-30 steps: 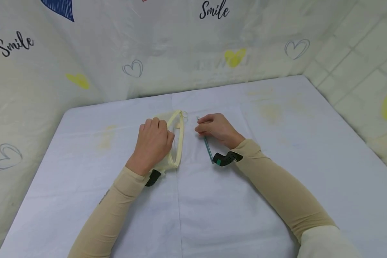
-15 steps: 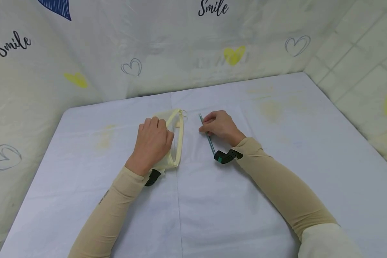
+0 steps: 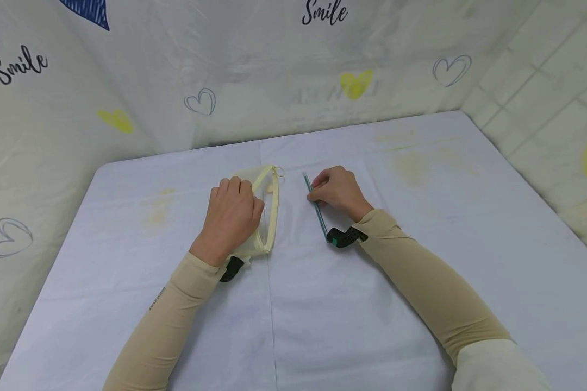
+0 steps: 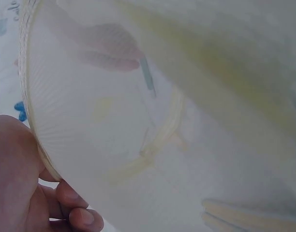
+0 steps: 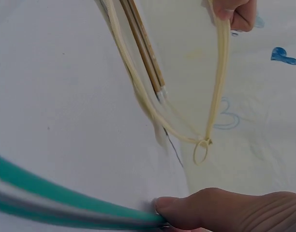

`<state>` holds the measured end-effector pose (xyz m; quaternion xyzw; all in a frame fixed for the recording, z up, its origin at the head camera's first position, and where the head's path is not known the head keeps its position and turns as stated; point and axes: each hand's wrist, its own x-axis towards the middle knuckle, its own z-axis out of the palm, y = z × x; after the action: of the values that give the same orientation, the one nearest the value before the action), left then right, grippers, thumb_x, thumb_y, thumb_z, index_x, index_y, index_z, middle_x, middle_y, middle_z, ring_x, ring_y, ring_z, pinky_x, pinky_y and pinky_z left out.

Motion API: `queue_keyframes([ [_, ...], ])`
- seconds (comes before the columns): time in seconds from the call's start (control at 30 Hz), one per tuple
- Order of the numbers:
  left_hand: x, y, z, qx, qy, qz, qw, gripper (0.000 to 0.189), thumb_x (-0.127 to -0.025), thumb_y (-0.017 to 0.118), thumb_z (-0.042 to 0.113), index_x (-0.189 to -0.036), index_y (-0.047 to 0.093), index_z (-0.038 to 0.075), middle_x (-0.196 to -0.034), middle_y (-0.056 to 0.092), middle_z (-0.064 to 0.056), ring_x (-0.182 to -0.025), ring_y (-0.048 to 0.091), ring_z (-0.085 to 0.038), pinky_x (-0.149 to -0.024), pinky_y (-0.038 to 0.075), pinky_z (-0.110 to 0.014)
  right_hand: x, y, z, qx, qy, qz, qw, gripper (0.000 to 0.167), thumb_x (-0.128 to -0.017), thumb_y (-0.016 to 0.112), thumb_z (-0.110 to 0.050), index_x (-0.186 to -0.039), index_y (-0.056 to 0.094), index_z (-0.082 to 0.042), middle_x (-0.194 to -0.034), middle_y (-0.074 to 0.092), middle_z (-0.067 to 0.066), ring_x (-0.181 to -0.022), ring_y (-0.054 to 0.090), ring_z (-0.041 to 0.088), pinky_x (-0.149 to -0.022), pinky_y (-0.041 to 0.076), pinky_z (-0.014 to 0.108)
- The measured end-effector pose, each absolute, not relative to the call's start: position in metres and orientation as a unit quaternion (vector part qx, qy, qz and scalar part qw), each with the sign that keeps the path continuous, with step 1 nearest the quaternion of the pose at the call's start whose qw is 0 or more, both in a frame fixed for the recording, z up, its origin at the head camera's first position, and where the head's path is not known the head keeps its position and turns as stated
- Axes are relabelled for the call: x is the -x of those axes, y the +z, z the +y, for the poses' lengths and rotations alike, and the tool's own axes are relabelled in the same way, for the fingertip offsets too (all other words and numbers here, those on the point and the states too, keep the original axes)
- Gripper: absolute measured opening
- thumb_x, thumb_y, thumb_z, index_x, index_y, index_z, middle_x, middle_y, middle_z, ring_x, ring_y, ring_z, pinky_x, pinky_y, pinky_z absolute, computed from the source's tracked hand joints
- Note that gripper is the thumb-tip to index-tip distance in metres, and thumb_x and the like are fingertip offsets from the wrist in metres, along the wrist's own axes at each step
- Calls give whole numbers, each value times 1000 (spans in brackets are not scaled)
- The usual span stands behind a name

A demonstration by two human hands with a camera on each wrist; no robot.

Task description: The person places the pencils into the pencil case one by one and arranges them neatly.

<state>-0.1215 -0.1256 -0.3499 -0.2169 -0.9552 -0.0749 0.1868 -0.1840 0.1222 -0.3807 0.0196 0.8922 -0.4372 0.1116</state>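
My left hand (image 3: 232,217) grips one side of the mouth of a translucent mesh pouch (image 4: 90,125), whose pale yellow zipper (image 3: 274,212) is unzipped and spread apart. A small ring pull (image 5: 201,151) hangs at the zipper's far end. Gold pencils (image 5: 145,48) lie inside the pouch. Right of it, my right hand (image 3: 339,190) pinches a slim teal pencil with a silver stripe (image 3: 320,217) between thumb and fingers. The pencil slants, its pale end pointing away from me. It stays apart from the pouch; its near end reaches the black wrist mount.
A white cloth covers the table (image 3: 372,304). Behind and on both sides hangs a pale sheet (image 3: 264,65) printed with hearts and words. Black camera mounts (image 3: 344,237) sit at my wrists.
My right hand has moved slightly right, away from the pouch, with the pencil in it. More of the pencil's far end shows now. The left hand and pouch hold still.
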Motion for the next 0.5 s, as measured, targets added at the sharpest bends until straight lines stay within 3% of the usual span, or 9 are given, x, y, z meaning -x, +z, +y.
queue_keyframes([
  [0.33,122,-351,-125,223,-78,-949,208,26,-93,45,5,-68,36,8,-70,30,-6,-64,30,-27,-62,19,-32,185,-377,122,0,-377,921,101,24,-80,74,-19,-100,76,-6,-87,77,9,-71,69,16,-64,51,25],
  [0.5,122,-352,-125,229,-76,-944,224,28,-93,46,5,-68,35,9,-69,28,-5,-63,29,-26,-63,15,-30,189,-378,129,-12,-413,900,136,25,-83,72,-21,-104,76,-10,-82,78,4,-75,71,15,-73,49,27],
])
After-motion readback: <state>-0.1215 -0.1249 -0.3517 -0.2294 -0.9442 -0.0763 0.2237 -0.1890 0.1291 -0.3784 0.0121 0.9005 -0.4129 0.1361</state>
